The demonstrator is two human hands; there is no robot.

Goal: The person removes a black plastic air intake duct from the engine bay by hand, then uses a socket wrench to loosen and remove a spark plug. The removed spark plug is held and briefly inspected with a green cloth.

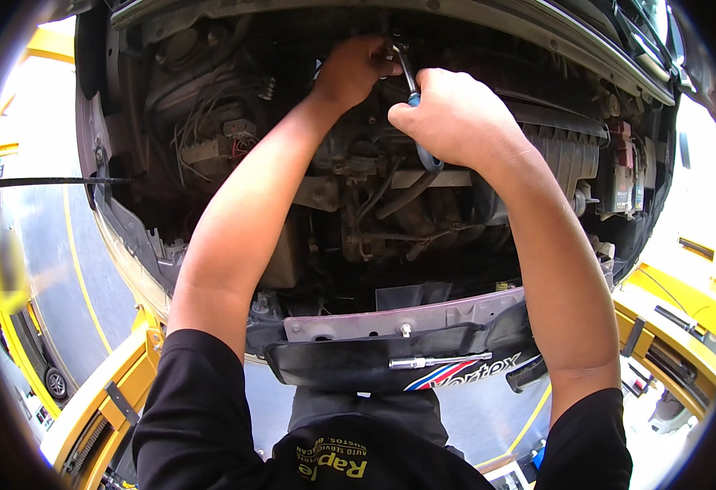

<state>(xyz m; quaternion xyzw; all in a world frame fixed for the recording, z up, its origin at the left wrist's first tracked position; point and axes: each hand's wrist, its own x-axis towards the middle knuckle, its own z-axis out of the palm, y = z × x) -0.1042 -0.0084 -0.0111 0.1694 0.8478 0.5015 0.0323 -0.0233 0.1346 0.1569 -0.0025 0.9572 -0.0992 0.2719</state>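
Wrench [408,72] in engine bay [411,220], black cover [342,363], yellow lift [133,370], apparently grey floor [48,245]

I logged: socket extension [440,361] on fender cover [325,365]; ratchet [410,80] beyond, over engine bay [301,282]; battery [623,192] rightward.

At six o'clock in my view, a black mat [333,366] covered the car's front edge [343,326], bearing a silver socket wrench [413,362].

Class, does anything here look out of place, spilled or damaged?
Mildly odd: a silver socket tool lies loose on the black cover at the front of the engine bay, where it looks easy to knock off. No spill or damage stands out, though the bay's depths are dark.
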